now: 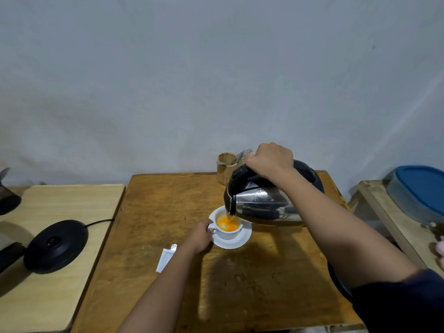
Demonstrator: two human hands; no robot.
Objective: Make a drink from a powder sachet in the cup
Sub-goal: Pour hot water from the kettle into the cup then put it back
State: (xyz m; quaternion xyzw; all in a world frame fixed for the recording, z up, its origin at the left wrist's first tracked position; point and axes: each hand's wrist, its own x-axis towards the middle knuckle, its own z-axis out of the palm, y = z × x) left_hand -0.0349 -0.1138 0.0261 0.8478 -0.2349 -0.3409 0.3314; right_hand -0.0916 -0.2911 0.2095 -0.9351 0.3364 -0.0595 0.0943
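A white cup [228, 233] stands on a white saucer [237, 242] in the middle of the dark wooden table [168, 200]. Orange liquid fills the cup's bottom. My right hand [270, 161] grips the black handle of a steel kettle [262, 203], which is tilted with its spout over the cup and a thin stream running in. My left hand [200, 236] holds the cup's handle on its left side. A torn white sachet [166, 257] lies flat on the table, partly under my left forearm.
A wooden holder [225, 168] with forks and a spoon stands at the table's far edge behind the kettle. The black kettle base [56, 246] with its cord sits on a lighter table [72, 284] to the left. A blue-lidded container [420, 193] rests on a bench at right.
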